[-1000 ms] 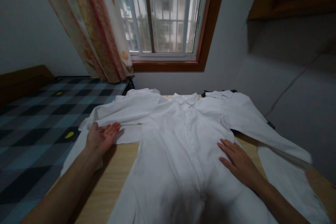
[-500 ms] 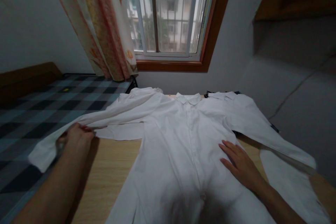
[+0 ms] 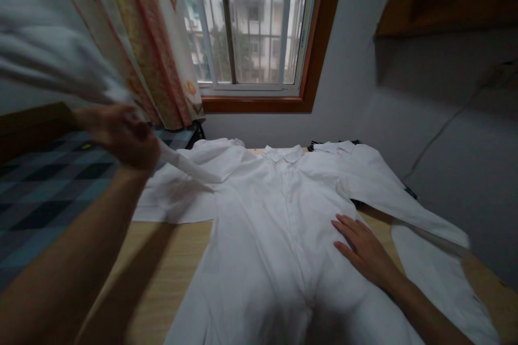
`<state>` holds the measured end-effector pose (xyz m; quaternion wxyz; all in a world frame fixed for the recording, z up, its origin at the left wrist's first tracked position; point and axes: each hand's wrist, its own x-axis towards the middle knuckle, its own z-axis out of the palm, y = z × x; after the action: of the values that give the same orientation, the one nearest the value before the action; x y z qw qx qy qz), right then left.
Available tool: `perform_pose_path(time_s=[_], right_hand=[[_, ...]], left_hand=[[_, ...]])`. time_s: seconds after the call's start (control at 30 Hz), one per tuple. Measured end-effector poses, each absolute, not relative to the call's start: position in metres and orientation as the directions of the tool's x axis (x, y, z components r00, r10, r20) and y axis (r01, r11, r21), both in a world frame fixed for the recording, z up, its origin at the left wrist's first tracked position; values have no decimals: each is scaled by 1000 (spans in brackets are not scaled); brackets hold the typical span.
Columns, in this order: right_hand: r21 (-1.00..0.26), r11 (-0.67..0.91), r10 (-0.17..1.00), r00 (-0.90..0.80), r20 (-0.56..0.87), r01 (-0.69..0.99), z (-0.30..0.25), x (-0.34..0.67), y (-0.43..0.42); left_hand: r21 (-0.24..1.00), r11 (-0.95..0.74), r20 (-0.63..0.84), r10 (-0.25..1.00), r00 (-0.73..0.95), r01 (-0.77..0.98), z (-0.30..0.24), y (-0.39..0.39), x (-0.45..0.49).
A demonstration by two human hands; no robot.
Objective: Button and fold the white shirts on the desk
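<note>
A white shirt (image 3: 279,237) lies face up on a wooden table (image 3: 178,259), its hem at the near edge and its collar (image 3: 283,153) at the far end, the button line running up the middle. On the near right, the right hand (image 3: 362,248) rests palm down on the shirt's front, fingers held straight and loosely spread, gripping nothing. Just right of that hand, the shirt's right sleeve (image 3: 404,205) stretches flat out toward the table's right edge, with more white cloth below it.

On the left, the left hand (image 3: 121,135) is raised above the table, blurred, its fingers closed around the left sleeve (image 3: 60,67). The sleeve's free end flares up and away to the upper left, while the part behind the hand runs taut and slanting down to the shoulder of the shirt. Under it, white cloth lies flat on the table.

Farther left is a bed with a dark checked cover (image 3: 44,188). Beyond the table, a flowered curtain (image 3: 149,38) hangs beside a wood-framed window (image 3: 251,27) with bars.
</note>
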<state>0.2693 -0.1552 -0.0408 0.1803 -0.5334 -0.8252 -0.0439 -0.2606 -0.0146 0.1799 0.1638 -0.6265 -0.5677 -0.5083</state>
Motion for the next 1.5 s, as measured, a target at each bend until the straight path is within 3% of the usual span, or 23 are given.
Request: perform_pose_path(time_s=[0.07, 0.1, 0.13, 0.17, 0.3, 0.43, 0.53, 0.67, 0.77, 0.83, 0.9, 0.97, 1.03, 1.13, 1.23, 1.33, 1.43, 1.5], right_hand=[[-122, 432, 863, -370, 345, 894, -41, 270, -156], [-127, 432, 863, -369, 346, 893, -42, 270, -156], [-136, 432, 864, -366, 347, 891, -42, 270, -157], [-149, 432, 865, -361, 348, 890, -43, 270, -157], [-261, 396, 891, -299, 342, 880, -38, 266, -153], [-404, 324, 923, -192, 334, 855, -15, 253, -126], [-403, 359, 910, -219, 351, 842, 1, 236, -93], [-345, 337, 931, -255, 263, 876, -1, 208, -62], [-262, 325, 940, -280, 194, 909, -13, 194, -57], [-226, 340, 933, -298, 199, 913, -18, 194, -62], [-223, 343, 926, -288, 245, 912, -17, 202, -68], [-214, 312, 914, -232, 332, 926, -10, 217, -74], [-171, 221, 882, -122, 455, 960, 2, 237, -77], [-83, 15, 821, 35, 569, 996, 18, 264, -76], [-7, -42, 890, 41, 455, 999, 24, 279, -69], [-42, -11, 922, 27, 387, 999, 26, 278, -63], [-211, 75, 839, 53, 541, 975, 33, 265, -65], [-308, 193, 751, 62, 657, 932, 41, 248, -76]], left_hand=[[124, -382, 821, 558, 121, 916, 153, -26, -231], [40, -476, 738, 607, 295, 878, 135, -33, -220], [-10, -555, 612, 655, 444, 832, 114, -40, -212], [-32, -588, 576, 650, 496, 808, 94, -46, -209], [-113, -528, 542, 677, 498, 842, 36, -57, -222], [-152, -398, 563, 718, 410, 905, 26, -55, -236], [-189, -412, 554, 704, 444, 891, 34, -55, -228], [-260, -578, 438, 643, 628, 773, 46, -57, -202], [-134, -670, 326, 666, 671, 730, 52, -51, -185], [84, -568, 376, 779, 502, 819, 56, -41, -181], [393, -286, 532, 846, 37, 874, 60, -29, -184], [684, -50, 551, 690, -470, 728, 62, -17, -194], [813, 25, 473, 554, -685, 581, 59, -10, -205], [841, 10, 451, 538, -712, 540, 52, -10, -216], [794, -54, 564, 439, -700, 606, 52, -25, -209], [637, -170, 741, 402, -537, 752, 64, -49, -184], [557, -343, 757, 584, -293, 756, 74, -76, -146], [696, -386, 577, 802, -152, 606, 75, -92, -118]])
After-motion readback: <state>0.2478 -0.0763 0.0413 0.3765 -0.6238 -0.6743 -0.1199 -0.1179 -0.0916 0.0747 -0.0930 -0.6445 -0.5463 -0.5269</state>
